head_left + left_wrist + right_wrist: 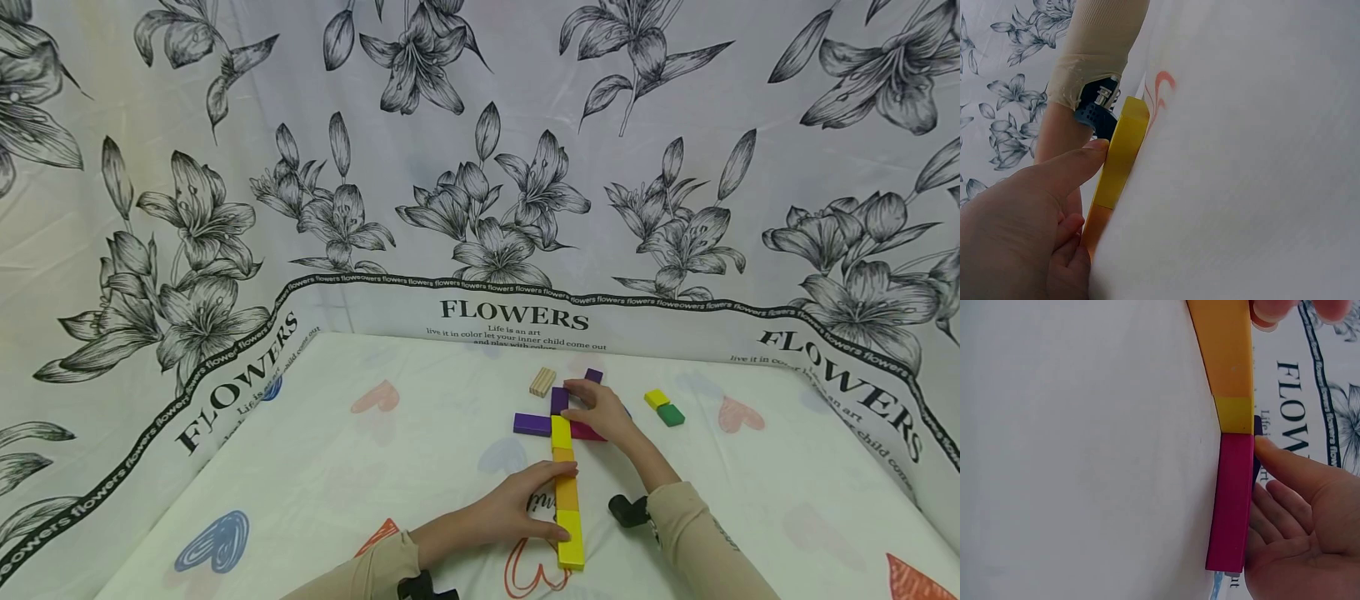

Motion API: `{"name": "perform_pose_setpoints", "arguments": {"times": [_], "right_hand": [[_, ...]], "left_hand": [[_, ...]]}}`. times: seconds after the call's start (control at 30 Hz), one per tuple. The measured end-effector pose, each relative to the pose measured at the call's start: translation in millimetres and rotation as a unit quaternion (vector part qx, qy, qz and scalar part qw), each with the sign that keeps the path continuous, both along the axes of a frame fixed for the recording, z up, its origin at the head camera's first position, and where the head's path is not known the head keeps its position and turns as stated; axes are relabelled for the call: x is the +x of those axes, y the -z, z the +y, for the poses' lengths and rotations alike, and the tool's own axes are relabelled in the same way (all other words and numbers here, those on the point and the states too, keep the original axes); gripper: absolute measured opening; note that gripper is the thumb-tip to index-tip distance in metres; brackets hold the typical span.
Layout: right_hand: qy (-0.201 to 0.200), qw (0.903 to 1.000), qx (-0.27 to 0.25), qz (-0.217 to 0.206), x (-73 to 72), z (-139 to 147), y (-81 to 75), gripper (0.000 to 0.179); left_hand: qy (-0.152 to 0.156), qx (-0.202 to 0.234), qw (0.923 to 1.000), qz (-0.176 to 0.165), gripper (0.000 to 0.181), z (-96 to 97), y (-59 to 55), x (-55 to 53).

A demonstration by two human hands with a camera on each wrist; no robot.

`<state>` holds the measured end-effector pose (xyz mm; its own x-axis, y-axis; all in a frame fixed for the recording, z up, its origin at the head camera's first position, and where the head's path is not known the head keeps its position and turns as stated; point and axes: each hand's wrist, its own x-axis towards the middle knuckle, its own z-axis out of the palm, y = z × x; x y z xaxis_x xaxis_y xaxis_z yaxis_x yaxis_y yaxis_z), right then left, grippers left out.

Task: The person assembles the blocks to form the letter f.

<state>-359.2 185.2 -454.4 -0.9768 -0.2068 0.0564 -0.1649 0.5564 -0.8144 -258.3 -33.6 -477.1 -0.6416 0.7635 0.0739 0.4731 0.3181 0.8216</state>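
A row of yellow blocks point(570, 546) and orange blocks point(567, 492) lies on the cloth, with a purple block point(558, 400) at its far end. My left hand point(506, 508) touches the near part: thumb against the yellow block's left side, forefinger at the orange one. At the far end, my right hand point(603, 412) has its thumb and forefinger about the purple block. Sideways from the row stick another purple block point(532, 424) on the left and a magenta block point(1232, 503) on the right, partly under the right hand in the head view.
Wooden sticks or a ribbed wooden block point(543, 382) and one more purple block point(594, 376) lie beyond. Right of the right hand are small yellow point(657, 398) and green point(671, 415) blocks. A flower-printed curtain point(495, 208) stands behind the heart-patterned cloth point(337, 492).
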Motion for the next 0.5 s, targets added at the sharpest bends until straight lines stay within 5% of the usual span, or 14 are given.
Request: {"name": "perform_pose_setpoints", "arguments": {"times": [0.5], "right_hand": [[-0.008, 1.0, -0.001, -0.003, 0.2, 0.5, 0.1, 0.055]], "left_hand": [[0.0, 0.001, 1.0, 0.002, 0.075, -0.2, 0.3, 0.1]]}}
